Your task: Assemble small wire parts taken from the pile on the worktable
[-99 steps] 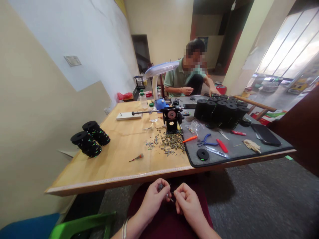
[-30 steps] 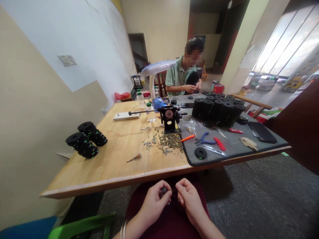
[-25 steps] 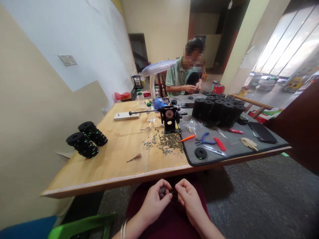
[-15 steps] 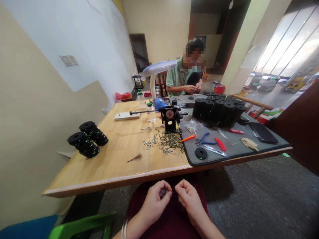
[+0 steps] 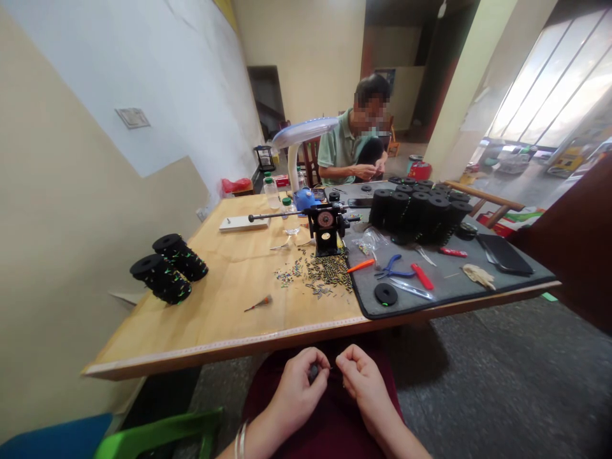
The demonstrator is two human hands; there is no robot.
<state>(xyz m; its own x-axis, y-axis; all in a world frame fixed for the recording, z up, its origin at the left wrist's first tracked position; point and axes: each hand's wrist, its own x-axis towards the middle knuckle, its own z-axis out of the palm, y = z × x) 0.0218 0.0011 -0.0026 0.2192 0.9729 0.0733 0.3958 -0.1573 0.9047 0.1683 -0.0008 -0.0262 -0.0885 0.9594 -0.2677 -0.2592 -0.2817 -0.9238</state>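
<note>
While the left hand (image 5: 296, 390) is clasping a small dark rounded piece (image 5: 313, 371) bottom-centre, the right hand (image 5: 362, 382) is pinching its thin wire (image 5: 329, 368), ideally taut.

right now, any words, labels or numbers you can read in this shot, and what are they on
None can be read.
Wall plate: marks too blurred.
Pale strip along the table's front edge: ruler-like ticks, too small.
Yellow sign outside the window: blurred.
Small dark piece pinched in the left hand: no marking visible.
</note>
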